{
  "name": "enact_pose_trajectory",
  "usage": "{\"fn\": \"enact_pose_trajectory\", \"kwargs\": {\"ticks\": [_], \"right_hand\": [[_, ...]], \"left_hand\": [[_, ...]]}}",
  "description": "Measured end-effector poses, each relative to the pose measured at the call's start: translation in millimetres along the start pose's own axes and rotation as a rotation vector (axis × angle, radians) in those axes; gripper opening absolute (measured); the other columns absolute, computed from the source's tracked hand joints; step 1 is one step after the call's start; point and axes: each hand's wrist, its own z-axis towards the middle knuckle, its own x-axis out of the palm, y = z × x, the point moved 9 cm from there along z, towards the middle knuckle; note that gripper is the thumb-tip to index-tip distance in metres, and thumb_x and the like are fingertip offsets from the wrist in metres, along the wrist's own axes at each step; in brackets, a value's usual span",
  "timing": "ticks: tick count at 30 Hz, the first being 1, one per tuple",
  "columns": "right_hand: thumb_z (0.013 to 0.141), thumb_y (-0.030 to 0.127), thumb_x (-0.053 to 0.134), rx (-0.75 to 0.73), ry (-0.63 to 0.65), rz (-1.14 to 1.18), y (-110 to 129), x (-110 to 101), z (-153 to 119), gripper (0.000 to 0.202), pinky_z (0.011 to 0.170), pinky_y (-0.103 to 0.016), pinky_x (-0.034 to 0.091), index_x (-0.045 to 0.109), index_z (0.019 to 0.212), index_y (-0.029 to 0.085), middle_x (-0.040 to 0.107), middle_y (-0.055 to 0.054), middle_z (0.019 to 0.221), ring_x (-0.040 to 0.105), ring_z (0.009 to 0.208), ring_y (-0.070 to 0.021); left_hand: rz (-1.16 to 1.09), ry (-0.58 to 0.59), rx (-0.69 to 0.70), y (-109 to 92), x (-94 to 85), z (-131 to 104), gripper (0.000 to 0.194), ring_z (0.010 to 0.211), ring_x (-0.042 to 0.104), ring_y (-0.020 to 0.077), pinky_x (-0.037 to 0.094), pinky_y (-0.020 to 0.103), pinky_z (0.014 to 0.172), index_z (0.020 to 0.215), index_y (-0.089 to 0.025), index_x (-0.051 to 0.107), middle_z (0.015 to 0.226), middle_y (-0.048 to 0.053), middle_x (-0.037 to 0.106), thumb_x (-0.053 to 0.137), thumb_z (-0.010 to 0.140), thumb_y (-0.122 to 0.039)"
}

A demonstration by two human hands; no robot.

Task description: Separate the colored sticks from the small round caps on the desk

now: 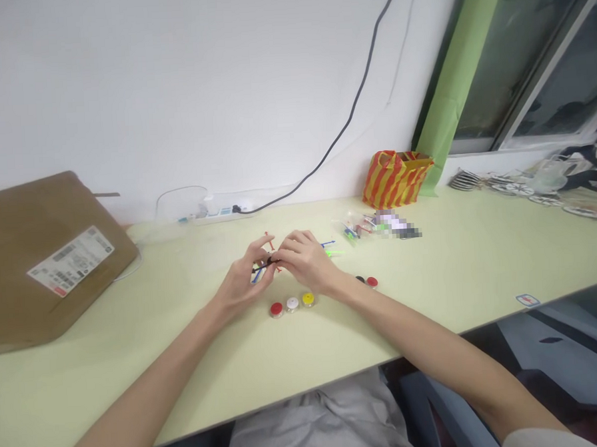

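Both hands meet above the pale table. My left hand (244, 276) is closed around a thin black plastic stick (261, 267), its thumb and index finger curved about it. My right hand (305, 258) pinches the same black piece at its dark end; its fingertips partly cover that spot. Red (269, 241) and blue (256, 276) thin plastic pieces show around the fingers. To the right of my right hand, a blue stick (328, 243) and a green stick (335, 253) stick out. Nearer to me stand small round pots with red (276, 309), white (293, 303) and yellow (308, 298) tops.
A red-topped pot (372, 282) and a black one (360, 279) sit beyond my right forearm. A cardboard box (45, 263) occupies the left. Behind are a power strip (222, 211), a plastic bag of coloured pieces (356, 227) and a striped bag (394, 182). Dishes (519, 188) lie far right.
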Motion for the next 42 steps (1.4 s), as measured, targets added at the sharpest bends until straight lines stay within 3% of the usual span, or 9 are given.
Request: {"fn": "enact_pose_trajectory", "kwargs": {"ticks": [4,9,14,18,26,29,32,35,42], "right_hand": [[0.097,0.02,0.063,0.12,0.064,-0.023,-40,-22,4,0.01,0.088,-0.038,0.037,0.072,0.096,0.021,0.071,-0.007,0.094,0.054,0.099,-0.0234],[0.089,0.014,0.068,0.386,0.392,0.143,-98,-31,-14,0.008,0.071,-0.027,0.038,0.073,0.09,0.019,0.071,-0.003,0.09,0.059,0.082,-0.0159],[0.08,0.017,0.07,0.564,0.734,0.179,-107,-18,-44,0.006,0.059,-0.024,0.037,0.074,0.084,0.019,0.072,-0.002,0.088,0.06,0.072,-0.0139],[0.075,0.015,0.071,0.635,0.862,0.1,-102,-15,-55,0.008,0.057,-0.024,0.036,0.072,0.081,0.018,0.072,-0.004,0.088,0.061,0.071,-0.0148],[0.076,0.012,0.069,0.628,0.866,-0.037,-104,-13,-56,0.012,0.056,-0.024,0.033,0.071,0.085,0.019,0.07,-0.004,0.088,0.059,0.068,-0.0139],[0.076,0.011,0.068,0.621,0.852,-0.065,-105,-12,-56,0.014,0.056,-0.024,0.032,0.07,0.086,0.02,0.07,-0.004,0.09,0.057,0.068,-0.0135],[0.076,0.01,0.066,0.595,0.832,-0.075,-104,-13,-54,0.019,0.055,-0.024,0.032,0.07,0.092,0.02,0.069,-0.004,0.094,0.057,0.069,-0.0136],[0.079,0.011,0.063,0.509,0.792,-0.031,-94,-9,-45,0.021,0.056,-0.024,0.032,0.07,0.097,0.02,0.069,-0.004,0.094,0.056,0.069,-0.0132],[0.097,0.015,0.048,0.298,0.618,-0.099,-54,12,-26,0.027,0.07,-0.027,0.036,0.067,0.116,0.02,0.071,-0.01,0.103,0.064,0.092,-0.0205]], "left_hand": [[0.024,-0.031,-0.042,6,-3.6,0,0.052,0.076,0.059,0.0136,0.049,0.029,0.082,0.147,-0.022,0.035,0.085,-0.001,0.064,0.049,0.098,-0.026],[0.054,-0.032,-0.103,16,-2.4,-1,0.048,0.071,0.054,0.0129,0.047,0.027,0.078,0.147,-0.023,0.037,0.08,-0.003,0.058,0.044,0.1,-0.027],[0.055,-0.005,-0.135,20,-0.3,-2,0.047,0.071,0.052,0.0131,0.045,0.026,0.076,0.147,-0.025,0.037,0.077,-0.004,0.055,0.043,0.1,-0.028],[0.039,0.006,-0.143,21,0.3,-2,0.047,0.069,0.051,0.0129,0.043,0.025,0.074,0.146,-0.025,0.038,0.073,-0.005,0.051,0.043,0.1,-0.026],[0.061,0.007,-0.133,24,1.1,-3,0.041,0.062,0.048,0.0117,0.04,0.023,0.067,0.138,-0.022,0.049,0.07,-0.005,0.051,0.043,0.097,-0.023],[0.098,0.047,-0.13,25,3.2,-3,0.03,0.056,0.043,0.0105,0.037,0.022,0.062,0.118,-0.022,0.062,0.065,-0.006,0.048,0.045,0.094,-0.022],[0.155,0.187,-0.112,23,12.5,-3,0.016,0.052,0.038,0.0101,0.033,0.023,0.059,0.088,-0.021,0.065,0.058,-0.006,0.044,0.049,0.088,-0.022],[0.236,0.289,-0.168,24,16.0,-2,0.015,0.051,0.034,0.0104,0.028,0.025,0.057,0.069,-0.02,0.055,0.053,-0.006,0.039,0.053,0.083,-0.024],[-0.092,0.677,-0.415,19,40.0,-22,0.031,0.053,0.04,0.0113,0.028,0.026,0.05,0.072,-0.02,0.057,0.058,-0.004,0.052,0.063,0.083,-0.048]]}}
